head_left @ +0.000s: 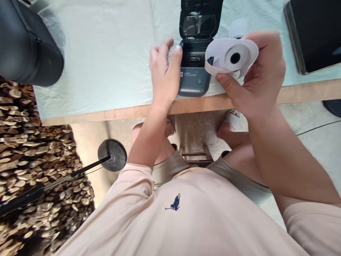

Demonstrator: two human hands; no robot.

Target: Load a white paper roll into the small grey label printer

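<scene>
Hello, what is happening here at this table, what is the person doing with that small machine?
A person sits at a table covered with a pale cloth. The left hand rests on the left side of a small dark printer, whose lid stands open. The right hand holds a white paper roll just above and to the right of the open printer. The roll is not yet inside the machine. A dark flat device lies at the far right.
</scene>
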